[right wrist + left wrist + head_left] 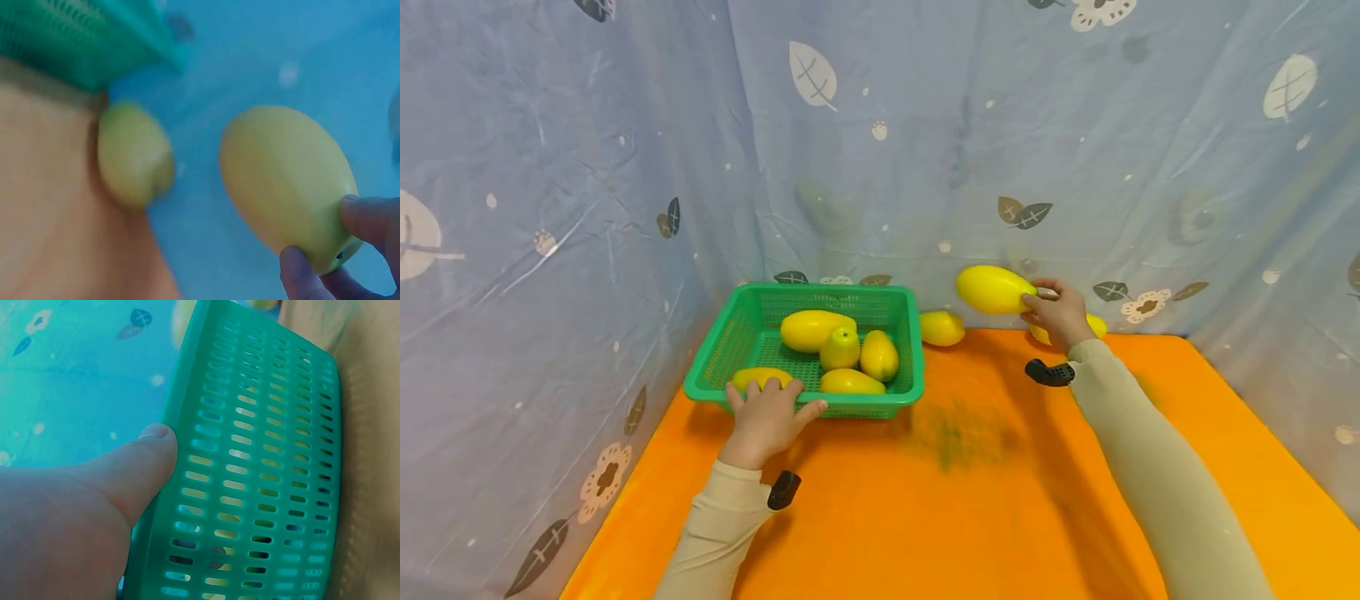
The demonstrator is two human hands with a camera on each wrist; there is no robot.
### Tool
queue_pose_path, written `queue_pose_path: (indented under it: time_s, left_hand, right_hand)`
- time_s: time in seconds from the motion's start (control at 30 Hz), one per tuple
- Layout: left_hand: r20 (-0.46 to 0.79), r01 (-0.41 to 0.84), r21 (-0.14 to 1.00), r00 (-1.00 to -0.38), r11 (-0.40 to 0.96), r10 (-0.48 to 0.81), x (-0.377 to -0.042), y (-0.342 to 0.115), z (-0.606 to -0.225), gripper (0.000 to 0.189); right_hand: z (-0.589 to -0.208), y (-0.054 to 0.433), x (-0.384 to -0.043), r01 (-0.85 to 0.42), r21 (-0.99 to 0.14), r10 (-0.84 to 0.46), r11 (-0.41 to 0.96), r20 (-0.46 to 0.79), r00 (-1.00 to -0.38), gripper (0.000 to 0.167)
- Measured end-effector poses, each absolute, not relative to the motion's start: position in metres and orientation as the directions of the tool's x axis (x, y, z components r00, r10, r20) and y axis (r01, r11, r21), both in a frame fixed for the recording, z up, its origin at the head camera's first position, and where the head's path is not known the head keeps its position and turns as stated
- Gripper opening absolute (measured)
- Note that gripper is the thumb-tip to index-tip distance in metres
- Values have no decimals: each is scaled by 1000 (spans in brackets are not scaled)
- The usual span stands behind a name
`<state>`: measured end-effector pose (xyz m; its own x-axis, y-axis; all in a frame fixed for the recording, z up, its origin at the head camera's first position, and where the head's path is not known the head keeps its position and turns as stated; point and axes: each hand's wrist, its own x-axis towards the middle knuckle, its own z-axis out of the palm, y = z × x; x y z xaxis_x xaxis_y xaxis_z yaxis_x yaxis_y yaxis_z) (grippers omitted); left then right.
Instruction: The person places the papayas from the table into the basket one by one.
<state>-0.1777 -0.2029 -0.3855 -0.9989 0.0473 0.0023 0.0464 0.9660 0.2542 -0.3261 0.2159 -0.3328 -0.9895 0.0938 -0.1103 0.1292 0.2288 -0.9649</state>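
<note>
From where I'm standing, the person's R hand [1058, 312] has a smooth yellow, egg-shaped fruit [991, 289] by one end, thumb & fingers pinched round the tip w/ the small dark dimple. It's up in the air, clear of the orange-topped bench [970, 517], in front of the pale blue curtain [880, 183] w/ leaf & flower prints, to the right of the basket.

L hand [767, 421] rests on the near rim of a green rectangular plastic basket [865, 400] w/ slotted walls, fingers spread wide over the edge, thumb stretched out to the side.

Inside the basket, 5 yellow fruits: a long one [817, 331] at the back, a rounder greenish-yellow one [840, 348] in the middle, one [879, 357] just to its right, one [852, 382] by the near wall, plus one [762, 377] partly hidden behind L fingertips.

Outside, a stubby yellow fruit [942, 328] lies on the bench just beside the basket's right wall; another [1097, 325] is mostly hidden behind R hand (can't make out its shape, tbh). Both wrists have a black perforated piece at the beige sleeve cuffs.
</note>
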Motion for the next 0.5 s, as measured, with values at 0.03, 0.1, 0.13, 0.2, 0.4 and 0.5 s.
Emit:
queue_pose_path:
  time_s: [0.03,0.1,0.13,0.2,0.4,0.5]
  left_hand:
    - [4,47,254,-999,966,48,-178,-203,-385,63]
    - [7,48,250,-999,967,48,-178,-203,-386,63]
    - [7,48,251,-999,967,48,-178,-203,-386,63]
    - [5,47,250,-999,967,47,-178,-204,-386,63]
    - [10,47,256,-999,966,45,-177,-203,-386,62]
    - [15,49,259,-999,965,47,-177,-203,-386,61]
  right_hand:
    - [-327,209,-325,106,-963,71,249,-91,-993,55]
    - [-319,192,-322,39,-960,17,276,-35,-999,55]
    - [-315,183,-321,7,-961,-16,276,-12,-1000,55]
    - [-311,165,-318,-16,-966,-68,257,-1,-998,52]
    - [-313,114,-312,-5,-967,-146,253,-33,-989,46]
    - [-321,93,-310,3,-961,-155,275,-47,-987,44]
